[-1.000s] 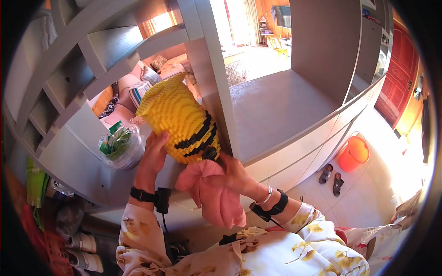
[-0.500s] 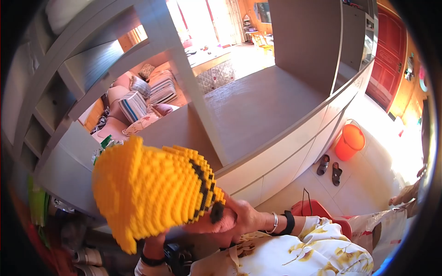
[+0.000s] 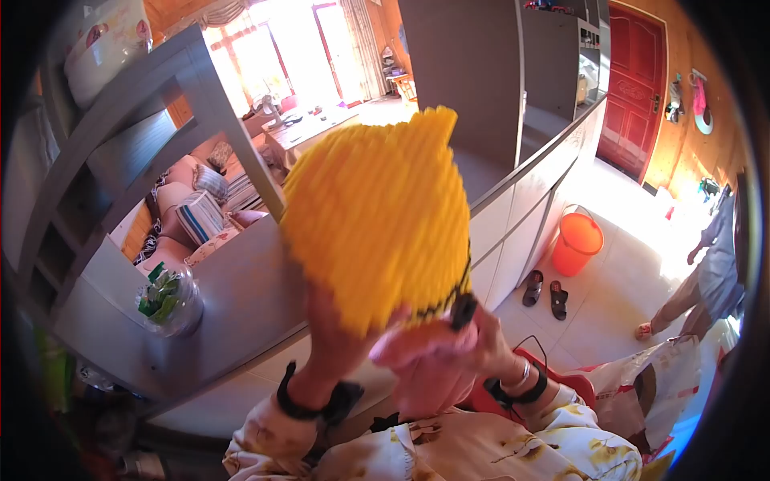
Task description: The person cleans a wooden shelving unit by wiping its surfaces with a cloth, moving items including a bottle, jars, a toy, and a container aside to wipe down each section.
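Observation:
A large yellow model [image 3: 377,216] built of small toy bricks, with black bricks along its lower edge, is raised in front of me and slightly blurred. My left hand [image 3: 325,333] is closed around its lower left side, the fingers mostly hidden behind it. Under the model bunches a pink cloth [image 3: 425,357]. My right hand [image 3: 488,341] grips that cloth at the model's lower right, close to a dark round piece. Both wrists wear black bands.
A grey counter [image 3: 241,301] carries a clear jar [image 3: 178,309] with green leaves inside, left of the model. On the tiled floor at right are an orange bucket [image 3: 577,244], dark sandals [image 3: 559,301] and a red basin [image 3: 581,385]. Another person [image 3: 714,272] stands at far right.
The yellow model has moved up and right and turned, showing another side. My left hand has come into clearer view, and the jar is uncovered. The camera view has swung right.

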`<action>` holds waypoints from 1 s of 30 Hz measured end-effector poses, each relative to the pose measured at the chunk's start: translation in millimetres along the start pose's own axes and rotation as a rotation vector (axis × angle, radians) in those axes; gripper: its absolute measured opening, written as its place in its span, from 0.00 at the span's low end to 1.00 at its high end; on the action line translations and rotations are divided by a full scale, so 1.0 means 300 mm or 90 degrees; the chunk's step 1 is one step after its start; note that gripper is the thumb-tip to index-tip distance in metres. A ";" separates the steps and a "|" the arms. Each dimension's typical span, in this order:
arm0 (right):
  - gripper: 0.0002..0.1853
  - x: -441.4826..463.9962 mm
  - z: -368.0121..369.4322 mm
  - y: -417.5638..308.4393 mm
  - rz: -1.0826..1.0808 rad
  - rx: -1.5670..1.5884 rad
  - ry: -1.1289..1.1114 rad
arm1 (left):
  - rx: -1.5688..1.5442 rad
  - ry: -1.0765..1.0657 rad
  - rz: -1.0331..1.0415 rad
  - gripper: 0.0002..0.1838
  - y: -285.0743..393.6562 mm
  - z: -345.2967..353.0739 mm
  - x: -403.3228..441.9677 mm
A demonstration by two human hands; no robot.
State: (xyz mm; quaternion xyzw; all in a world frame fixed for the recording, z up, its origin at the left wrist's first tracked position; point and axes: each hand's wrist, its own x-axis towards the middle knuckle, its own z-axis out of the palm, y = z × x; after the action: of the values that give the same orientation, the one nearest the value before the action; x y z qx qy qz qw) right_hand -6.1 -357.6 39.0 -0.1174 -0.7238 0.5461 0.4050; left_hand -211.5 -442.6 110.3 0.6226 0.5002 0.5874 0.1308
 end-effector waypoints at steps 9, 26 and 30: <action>0.23 0.355 -0.274 0.146 0.139 0.139 0.024 | -0.163 0.175 -0.129 0.39 -0.230 0.218 0.484; 0.40 0.399 -0.279 0.262 0.127 0.056 0.042 | 0.295 0.362 -0.183 0.49 -0.495 0.402 0.746; 0.45 0.381 -0.311 0.305 0.115 -0.007 0.049 | 0.111 0.253 -0.183 0.49 -0.529 0.384 0.762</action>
State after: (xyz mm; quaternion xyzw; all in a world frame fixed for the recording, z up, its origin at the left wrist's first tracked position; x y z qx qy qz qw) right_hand -37.9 -188.4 17.3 -0.2054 -0.6972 0.5713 0.3811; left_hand -230.0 -142.5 96.8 0.4261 0.6481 0.6285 0.0581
